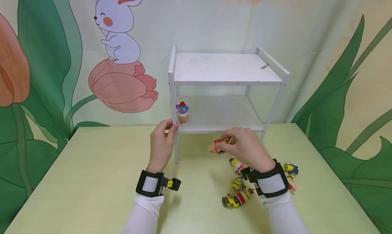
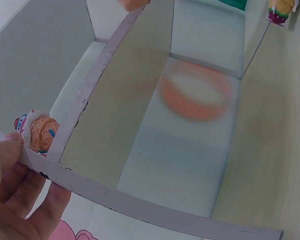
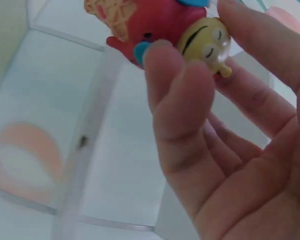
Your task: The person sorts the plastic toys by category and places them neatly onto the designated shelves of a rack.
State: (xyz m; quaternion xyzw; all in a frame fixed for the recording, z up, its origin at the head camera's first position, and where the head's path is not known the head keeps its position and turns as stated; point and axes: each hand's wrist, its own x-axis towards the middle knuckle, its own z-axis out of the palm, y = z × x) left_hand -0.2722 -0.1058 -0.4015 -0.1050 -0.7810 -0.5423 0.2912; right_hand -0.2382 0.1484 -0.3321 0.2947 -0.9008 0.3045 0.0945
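Note:
My left hand [image 1: 162, 147] grips the front left post [image 1: 177, 149] of a small white two-tier shelf [image 1: 220, 69]. In the left wrist view its thumb lies on one side of the post, with fingers round the other. Just inside that post, on the lower tier, a blue-faced ice-cream-cone figurine [image 1: 182, 116] with a red top stands upright. My right hand [image 1: 246, 147] pinches a toy figurine [image 3: 165, 27] with a yellow face, red body and waffle-cone part. It is tilted in front of the lower tier's front edge, apart from the shelf.
Several small figurines lie on the pale green table around my right forearm, among them a pink-and-yellow one [image 1: 237, 165], a yellow striped one [image 1: 238, 184] and a red-banded one [image 1: 243, 196]. Behind the shelf hangs a printed curtain [image 1: 214, 23] with a rabbit and tulips.

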